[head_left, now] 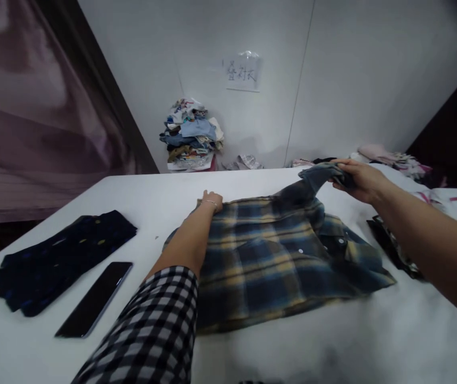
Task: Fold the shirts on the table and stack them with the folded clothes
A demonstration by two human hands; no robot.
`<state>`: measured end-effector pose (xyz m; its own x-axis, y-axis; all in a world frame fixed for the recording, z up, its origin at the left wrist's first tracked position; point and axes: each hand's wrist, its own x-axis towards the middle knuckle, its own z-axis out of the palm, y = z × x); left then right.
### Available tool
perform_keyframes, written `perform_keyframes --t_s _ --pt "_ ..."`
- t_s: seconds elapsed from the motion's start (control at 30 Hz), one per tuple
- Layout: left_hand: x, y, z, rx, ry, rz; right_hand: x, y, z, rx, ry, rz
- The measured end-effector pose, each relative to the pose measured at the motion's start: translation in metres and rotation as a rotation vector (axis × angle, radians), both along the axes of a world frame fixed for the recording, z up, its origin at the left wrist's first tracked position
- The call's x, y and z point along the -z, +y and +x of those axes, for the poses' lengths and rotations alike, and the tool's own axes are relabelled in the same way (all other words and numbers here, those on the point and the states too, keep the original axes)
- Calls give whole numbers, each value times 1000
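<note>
A blue and yellow plaid shirt (276, 261) lies spread on the white table (164, 186). My left hand (211, 201) rests on the shirt's far left edge, fingers curled over the cloth, a thin bracelet on the wrist. My right hand (354, 176) is closed on the shirt's sleeve (320, 176) and holds it lifted a little above the table at the far right.
A dark blue folded garment (58, 256) and a black phone (95, 298) lie at the left of the table. A dark patterned cloth (392, 250) sits at the right. A pile of clothes (192, 136) stands against the back wall, with more garments (388, 157) at the far right.
</note>
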<state>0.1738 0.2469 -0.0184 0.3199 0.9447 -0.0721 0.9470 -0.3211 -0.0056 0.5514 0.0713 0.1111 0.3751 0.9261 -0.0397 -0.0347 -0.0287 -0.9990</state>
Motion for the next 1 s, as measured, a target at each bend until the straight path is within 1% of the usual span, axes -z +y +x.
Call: perform_keyframes --t_s 0.07,0.1,0.2,0.27,0.33,0.37,0.43,0.5,0.57,0.6,0.67,0.73,0.8,0.87,0.93,1.0 --pt "-15 1 -11 -6 14 59 -7 10 0 53 17 25" --pt "-24 0 -18 -11 13 114 -13 14 0 72 25 59" --pt "-51 -16 -44 24 -10 311 -31 15 0 98 29 184" --pt "-64 -37 -60 105 -28 396 -39 1 -1 86 17 218" --pt "-67 -68 -72 210 -34 391 -39 -27 -2 37 19 223" --pt "-65 -86 -76 265 -31 370 -35 -44 -3 15 30 223" --pt "-54 -124 -81 371 -18 311 -19 -83 -4 -23 70 212" --pt "-35 -158 -82 462 -1 267 6 -124 -6 -18 116 162" --pt "-14 -183 -83 507 1 241 36 -158 -7 30 153 44" --pt "-4 -191 -83 499 -9 233 51 -172 -8 59 163 -27" --pt "12 -198 -85 425 -46 223 77 -191 -8 100 160 -132" --pt "19 -200 -86 325 -81 216 95 -200 -6 103 151 -172" --pt "17 -200 -88 249 -98 230 101 -203 -1 103 146 -156" --pt "12 -204 -89 200 -105 286 98 -203 6 118 129 -106" --pt "8 -211 -90 214 -99 293 93 -202 11 130 84 -54" --pt "10 -218 -93 282 -96 199 89 -202 15 131 1 -55"
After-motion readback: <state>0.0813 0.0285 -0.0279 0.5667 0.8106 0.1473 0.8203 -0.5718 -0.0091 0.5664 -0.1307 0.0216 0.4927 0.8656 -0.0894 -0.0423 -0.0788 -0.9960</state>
